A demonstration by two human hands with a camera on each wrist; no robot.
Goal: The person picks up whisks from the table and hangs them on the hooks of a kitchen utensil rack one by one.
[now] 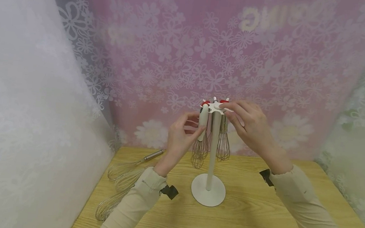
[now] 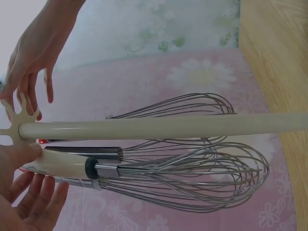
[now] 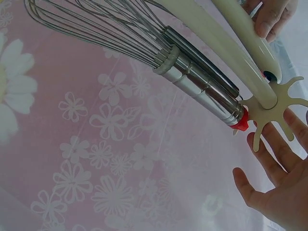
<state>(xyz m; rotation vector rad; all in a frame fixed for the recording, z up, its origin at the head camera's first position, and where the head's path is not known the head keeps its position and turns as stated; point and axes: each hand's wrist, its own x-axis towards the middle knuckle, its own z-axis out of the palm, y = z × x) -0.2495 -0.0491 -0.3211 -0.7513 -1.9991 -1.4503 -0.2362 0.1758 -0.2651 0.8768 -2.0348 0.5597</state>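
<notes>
A cream utensil stand rises upright on a round base, with a star-shaped hook plate at its top. My left hand holds the cream handle of a wire whisk between thumb and fingers, on the stand's left side. This handle's top end is right at the hook plate. Fingers of my right hand are stretched out over the plate and rest on it, thumb apart below the rim. Hanging behind the pole are a steel whisk with a red cap and a slim steel-handled whisk.
Three more whisks lie on the wooden table at the left: a steel-handled whisk, a second whisk and a nearer whisk, partly behind my left sleeve. Flowered pink cloth stands behind the table, with pale cloth on both sides.
</notes>
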